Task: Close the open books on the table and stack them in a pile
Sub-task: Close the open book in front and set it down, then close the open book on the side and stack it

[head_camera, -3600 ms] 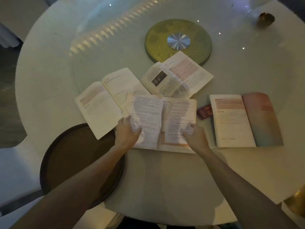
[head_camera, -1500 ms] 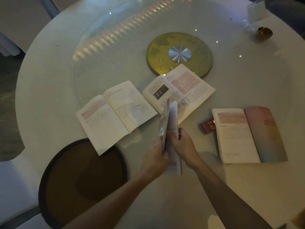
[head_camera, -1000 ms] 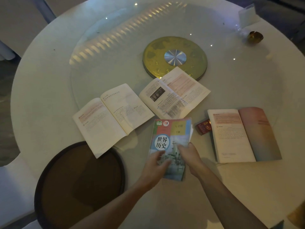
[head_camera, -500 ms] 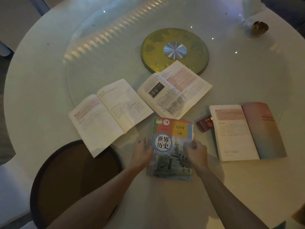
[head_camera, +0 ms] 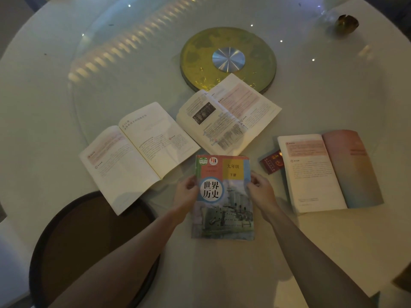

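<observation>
A closed history textbook (head_camera: 223, 210) with a colourful cover lies flat near the front of the round white table (head_camera: 55, 103). My left hand (head_camera: 185, 195) holds its left edge and my right hand (head_camera: 261, 192) holds its right edge. Three books lie open around it: one to the left (head_camera: 138, 154), one behind it (head_camera: 229, 117) and one to the right (head_camera: 327, 170).
A small red booklet (head_camera: 271, 163) lies between the closed book and the right open book. A gold disc (head_camera: 229, 58) marks the centre of the glass turntable. A small gold object (head_camera: 347, 23) sits at the far right. A round brown stool (head_camera: 89, 247) stands at the near left.
The book I held open has been folded shut and laid cover up on the table. My hands have shifted to grip its two side edges.
</observation>
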`<state>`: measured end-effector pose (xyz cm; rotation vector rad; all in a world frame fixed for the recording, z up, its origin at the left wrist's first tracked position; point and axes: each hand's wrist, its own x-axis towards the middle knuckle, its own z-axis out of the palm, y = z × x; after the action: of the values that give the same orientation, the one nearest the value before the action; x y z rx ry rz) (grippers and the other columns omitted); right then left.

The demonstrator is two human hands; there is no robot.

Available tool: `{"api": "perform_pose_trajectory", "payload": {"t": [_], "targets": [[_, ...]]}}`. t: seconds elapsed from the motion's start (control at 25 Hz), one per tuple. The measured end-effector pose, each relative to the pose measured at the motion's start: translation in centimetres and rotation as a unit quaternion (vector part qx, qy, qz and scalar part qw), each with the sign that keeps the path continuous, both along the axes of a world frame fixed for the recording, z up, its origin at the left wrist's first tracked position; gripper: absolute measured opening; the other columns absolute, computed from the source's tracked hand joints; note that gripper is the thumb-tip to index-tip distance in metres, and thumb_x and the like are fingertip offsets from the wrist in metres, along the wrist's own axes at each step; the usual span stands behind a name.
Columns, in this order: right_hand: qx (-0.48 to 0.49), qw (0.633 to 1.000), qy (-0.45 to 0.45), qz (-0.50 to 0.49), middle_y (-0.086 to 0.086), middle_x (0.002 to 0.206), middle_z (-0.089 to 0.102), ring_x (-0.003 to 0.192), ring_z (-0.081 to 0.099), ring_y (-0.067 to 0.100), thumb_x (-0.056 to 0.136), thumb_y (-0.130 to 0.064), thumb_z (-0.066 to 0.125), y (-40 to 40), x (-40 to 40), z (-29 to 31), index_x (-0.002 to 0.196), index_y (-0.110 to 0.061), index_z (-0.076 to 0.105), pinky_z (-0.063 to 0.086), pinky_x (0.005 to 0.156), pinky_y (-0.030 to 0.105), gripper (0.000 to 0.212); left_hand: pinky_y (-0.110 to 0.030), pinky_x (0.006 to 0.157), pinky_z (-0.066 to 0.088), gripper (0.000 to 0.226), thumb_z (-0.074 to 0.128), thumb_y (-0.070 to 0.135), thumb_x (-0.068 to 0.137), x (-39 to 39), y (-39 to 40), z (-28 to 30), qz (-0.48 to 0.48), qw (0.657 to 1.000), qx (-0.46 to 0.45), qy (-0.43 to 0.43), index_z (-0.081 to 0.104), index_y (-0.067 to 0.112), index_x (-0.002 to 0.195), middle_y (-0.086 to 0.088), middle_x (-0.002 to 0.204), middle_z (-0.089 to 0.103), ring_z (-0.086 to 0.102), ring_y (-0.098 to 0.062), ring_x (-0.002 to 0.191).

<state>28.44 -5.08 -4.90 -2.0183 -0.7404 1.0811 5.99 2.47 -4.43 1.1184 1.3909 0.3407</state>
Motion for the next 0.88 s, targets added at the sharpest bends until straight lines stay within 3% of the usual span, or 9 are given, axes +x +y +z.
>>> {"api": "perform_pose_trajectory", "payload": {"t": [0.2,0.28,0.32,0.4,0.48,0.56,0.72,0.8,0.88], "targets": [[-0.025,0.985,-0.086,0.151,0.009,0.107,0.067,0.095,0.063,0.024,0.09,-0.025,0.05,-0.4,1.4,-3.0,0.136,-0.038,0.059,0.055,0.08,0.042,0.049,-0.015,0.059,0.055,0.024,0.062,0.025,0.098,-0.3,-0.6,-0.1,-0.014,1.0,0.0,0.015,0.068,0.021,0.121,-0.003,0.105,0.073,0.073,-0.015,0.095],[-0.047,0.986,-0.099,0.125,0.005,0.092,0.06,0.084,0.055,0.021,0.088,-0.026,0.051,-0.2,0.5,-1.6,0.106,-0.026,0.063,0.049,0.073,0.04,0.021,-0.017,0.06,0.057,0.027,0.061,0.026,0.098,-0.3,-0.9,-0.1,0.0,0.999,0.003,0.049,0.063,0.016,0.123,-0.007,0.112,0.067,0.07,-0.021,0.102],[-0.045,0.99,-0.097,0.09,0.004,0.081,0.052,0.075,0.048,0.02,0.089,-0.02,0.053,-0.3,-0.1,-0.5,0.086,-0.016,0.054,0.042,0.066,0.039,0.006,-0.021,0.066,0.058,0.034,0.061,0.027,0.098,-0.3,-1.1,0.1,0.016,0.997,0.001,0.071,0.058,0.012,0.129,-0.008,0.115,0.063,0.068,-0.023,0.105],[-0.067,0.994,-0.086,0.007,0.011,0.074,0.048,0.07,0.045,0.021,0.095,-0.012,0.054,-1.7,-1.1,0.9,0.075,-0.007,0.046,0.034,0.06,0.036,0.022,-0.032,0.079,0.059,0.048,0.061,0.03,0.098,-0.6,-2.2,0.1,0.041,0.993,-0.025,0.108,0.049,0.01,0.141,-0.008,0.121,0.06,0.064,-0.021,0.106],[-0.118,0.986,-0.116,-0.008,0.013,0.086,0.061,0.077,0.055,0.025,0.099,-0.02,0.055,-3.6,-2.2,1.2,0.087,-0.002,0.058,0.039,0.061,0.035,0.021,-0.029,0.071,0.059,0.04,0.061,0.027,0.098,-1.2,-4.0,0.0,0.026,0.993,-0.041,0.11,0.054,0.014,0.135,-0.004,0.115,0.065,0.066,-0.016,0.098],[-0.143,0.978,-0.15,0.031,0.007,0.096,0.059,0.086,0.058,0.025,0.099,-0.025,0.055,-5.2,-3.7,1.0,0.096,-0.007,0.061,0.045,0.068,0.037,0.019,-0.026,0.066,0.062,0.026,0.061,0.031,0.096,-1.6,-5.9,-0.3,-0.01,0.993,-0.037,0.109,0.06,0.023,0.121,0.0,0.111,0.067,0.068,-0.013,0.096],[-0.101,0.987,-0.108,0.068,0.007,0.094,0.049,0.091,0.051,0.026,0.096,-0.02,0.059,-5.8,-4.7,1.0,0.101,-0.007,0.063,0.041,0.075,0.035,0.014,-0.044,0.083,0.063,0.041,0.061,0.05,0.076,-2.7,-7.0,-6.1,-0.07,0.985,0.008,0.157,0.06,0.037,0.115,0.003,0.117,0.064,0.066,-0.021,0.111],[-0.065,0.996,-0.05,0.035,0.008,0.094,0.06,0.086,0.053,0.021,0.1,-0.027,0.059,-6.1,-3.8,1.9,0.107,-0.014,0.069,0.041,0.077,0.034,0.018,-0.047,0.088,0.059,0.045,0.063,0.045,0.077,-1.6,-6.3,-2.0,-0.065,0.982,0.035,0.172,0.056,0.031,0.12,0.001,0.117,0.06,0.06,-0.021,0.114],[-0.067,0.997,-0.041,-0.007,0.006,0.114,0.069,0.097,0.059,0.018,0.102,-0.025,0.058,-7.0,-2.0,3.1,0.134,-0.014,0.066,0.046,0.087,0.031,0.035,-0.043,0.088,0.055,0.048,0.064,0.037,0.084,0.5,-5.9,1.1,-0.061,0.977,0.095,0.181,0.051,0.024,0.128,-0.004,0.117,0.052,0.054,-0.022,0.111]]}}
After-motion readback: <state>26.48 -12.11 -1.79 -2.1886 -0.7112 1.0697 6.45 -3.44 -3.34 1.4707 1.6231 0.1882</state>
